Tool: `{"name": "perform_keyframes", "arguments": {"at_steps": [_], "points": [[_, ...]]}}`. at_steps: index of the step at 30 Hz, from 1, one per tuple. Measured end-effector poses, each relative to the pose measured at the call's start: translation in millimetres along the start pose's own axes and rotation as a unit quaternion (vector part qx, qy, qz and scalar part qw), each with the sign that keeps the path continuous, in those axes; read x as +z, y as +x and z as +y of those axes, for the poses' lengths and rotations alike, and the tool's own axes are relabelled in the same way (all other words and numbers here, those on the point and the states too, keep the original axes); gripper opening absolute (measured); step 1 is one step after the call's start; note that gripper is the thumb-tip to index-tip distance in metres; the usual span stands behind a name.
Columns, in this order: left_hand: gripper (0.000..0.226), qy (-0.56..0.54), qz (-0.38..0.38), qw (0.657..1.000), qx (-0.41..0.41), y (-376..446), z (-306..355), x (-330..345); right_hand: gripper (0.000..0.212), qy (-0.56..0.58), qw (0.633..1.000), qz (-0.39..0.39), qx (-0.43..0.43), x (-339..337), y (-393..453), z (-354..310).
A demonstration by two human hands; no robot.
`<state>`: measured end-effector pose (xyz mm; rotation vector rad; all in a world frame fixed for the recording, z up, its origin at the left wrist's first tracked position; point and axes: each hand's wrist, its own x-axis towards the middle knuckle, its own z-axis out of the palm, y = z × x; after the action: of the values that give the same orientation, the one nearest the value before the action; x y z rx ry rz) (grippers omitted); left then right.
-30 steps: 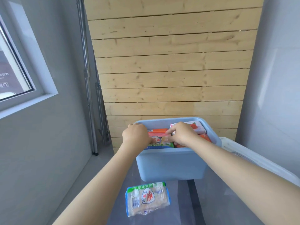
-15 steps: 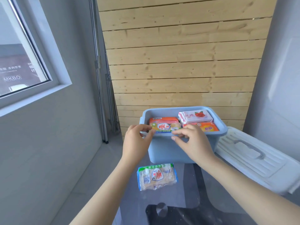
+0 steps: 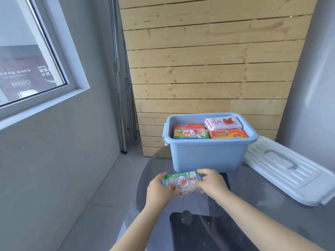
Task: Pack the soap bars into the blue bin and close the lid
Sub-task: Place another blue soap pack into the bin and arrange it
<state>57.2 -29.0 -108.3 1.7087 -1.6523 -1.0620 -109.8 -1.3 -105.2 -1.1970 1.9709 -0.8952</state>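
The open blue bin (image 3: pixel 208 154) stands on the round glass table. Inside it lie a green and orange soap pack (image 3: pixel 190 133), an orange soap bar (image 3: pixel 228 134) and, on top at the back right, a white soap bar with a red rose (image 3: pixel 223 123). In front of the bin, both hands hold one clear soap pack with a green top edge (image 3: pixel 181 182). My left hand (image 3: pixel 159 191) grips its left end and my right hand (image 3: pixel 211 182) grips its right end. The white lid with a grey handle (image 3: pixel 288 169) lies flat to the right of the bin.
The glass table (image 3: pixel 253 211) rests on a black base (image 3: pixel 195 232). A wooden slat wall (image 3: pixel 208 69) rises behind the bin. Grey walls close in at left and right, with a window (image 3: pixel 27 57) at left. Folded metal legs (image 3: pixel 123 105) lean in the corner.
Both hands left the bin's front rim and came down to the clear soap pack on the table, closing on its two ends. The view also pulled back from the bin.
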Motion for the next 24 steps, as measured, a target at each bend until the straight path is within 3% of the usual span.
{"name": "perform_keyframes", "arguments": {"at_steps": [4,14,24], "points": [[0.047,-0.025,0.012,1.000,0.009,-10.2,6.4,-8.2,0.051,0.036,0.999,0.024,-0.015,-11.3,-15.3,-3.9],[0.042,-0.091,0.033,0.987,0.130,-29.3,91.2,-41.2,0.045,0.103,0.983,0.104,-0.109,-88.2,-36.8,-55.6],[0.044,-0.027,0.056,0.979,0.195,72.7,161.6,-41.7,0.056,0.107,0.976,0.147,-0.116,-102.9,58.4,-100.7]]}}
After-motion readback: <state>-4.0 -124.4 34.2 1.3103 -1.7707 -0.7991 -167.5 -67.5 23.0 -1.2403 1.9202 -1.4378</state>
